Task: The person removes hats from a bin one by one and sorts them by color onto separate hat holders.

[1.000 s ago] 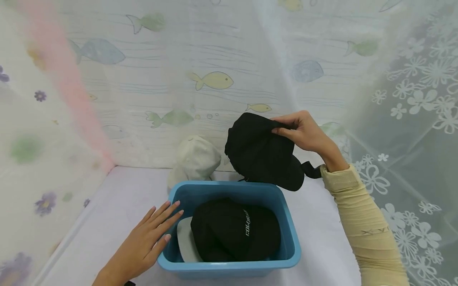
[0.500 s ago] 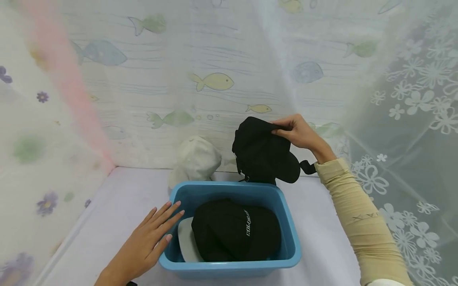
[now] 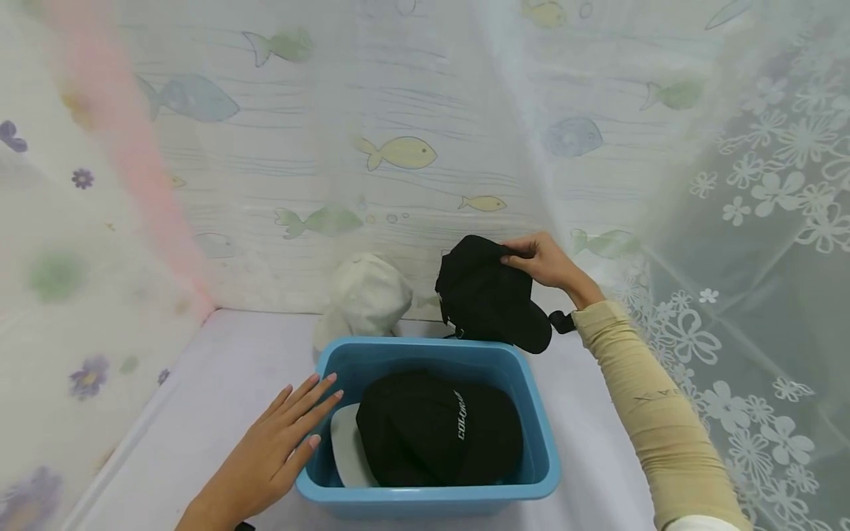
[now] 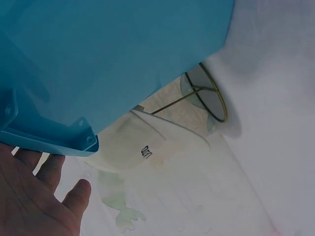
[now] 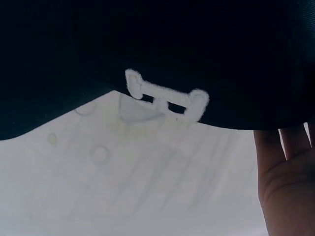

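Note:
A black cap (image 3: 488,291) is behind the blue basin's right half, its brim pointing down and right. My right hand (image 3: 544,262) pinches its edge between thumb and fingers. White raised lettering (image 5: 167,98) shows on the cap in the right wrist view. With fingers straight, my left hand (image 3: 265,435) rests at the left rim of the blue basin (image 3: 551,472); the left wrist view shows its fingertips right at the rim's underside. Inside the basin lie a black cap with white letters (image 3: 438,428) and, partly hidden beneath it, a light grey brim (image 3: 350,446).
Behind the basin's left corner, a white cap (image 3: 368,295) sits on a thin metal stand with a round base (image 4: 211,93). A sheer curtain printed with fish (image 3: 398,151) hangs close behind. White cloth (image 3: 226,369) covers the surface; a flowered curtain (image 3: 783,184) stands at right.
My right hand has moved down and slightly left, lowering the black cap behind the basin. The left hand has stayed at the rim.

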The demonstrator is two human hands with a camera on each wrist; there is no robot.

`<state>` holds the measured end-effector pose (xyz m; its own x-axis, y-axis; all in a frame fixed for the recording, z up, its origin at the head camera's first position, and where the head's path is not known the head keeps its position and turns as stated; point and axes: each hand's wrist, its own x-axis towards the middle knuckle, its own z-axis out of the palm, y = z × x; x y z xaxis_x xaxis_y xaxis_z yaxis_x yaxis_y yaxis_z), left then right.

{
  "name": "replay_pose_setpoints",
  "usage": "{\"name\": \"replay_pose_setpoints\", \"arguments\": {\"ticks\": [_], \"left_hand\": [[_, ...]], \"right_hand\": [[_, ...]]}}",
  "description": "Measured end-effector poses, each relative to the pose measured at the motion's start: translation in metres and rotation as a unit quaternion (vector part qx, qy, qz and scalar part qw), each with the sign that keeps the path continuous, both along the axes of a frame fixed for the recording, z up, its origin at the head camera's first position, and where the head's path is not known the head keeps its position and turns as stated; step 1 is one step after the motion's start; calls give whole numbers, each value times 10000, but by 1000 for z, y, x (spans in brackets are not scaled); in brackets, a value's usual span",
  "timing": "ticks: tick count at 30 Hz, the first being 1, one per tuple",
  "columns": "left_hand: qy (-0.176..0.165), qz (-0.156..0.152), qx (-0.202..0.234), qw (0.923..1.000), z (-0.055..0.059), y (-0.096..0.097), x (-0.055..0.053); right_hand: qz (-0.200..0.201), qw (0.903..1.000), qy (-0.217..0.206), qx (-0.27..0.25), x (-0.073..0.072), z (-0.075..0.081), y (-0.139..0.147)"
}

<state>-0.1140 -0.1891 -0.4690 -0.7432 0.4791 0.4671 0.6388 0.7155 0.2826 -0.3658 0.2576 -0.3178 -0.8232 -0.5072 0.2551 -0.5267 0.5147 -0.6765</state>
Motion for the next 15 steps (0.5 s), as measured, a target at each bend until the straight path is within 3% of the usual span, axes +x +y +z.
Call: {"name": "replay_pose_setpoints", "arguments": {"ticks": [6,15], "left_hand": [[-18,-79,43,10000,-3,-4,-8],[-24,-221,161,9996,-11,-11,-21]], "right_hand": [[-116,9997,-144,-134,-8,-8,-2],[-306,9980,-473,285,-14,-19,-8]]}}
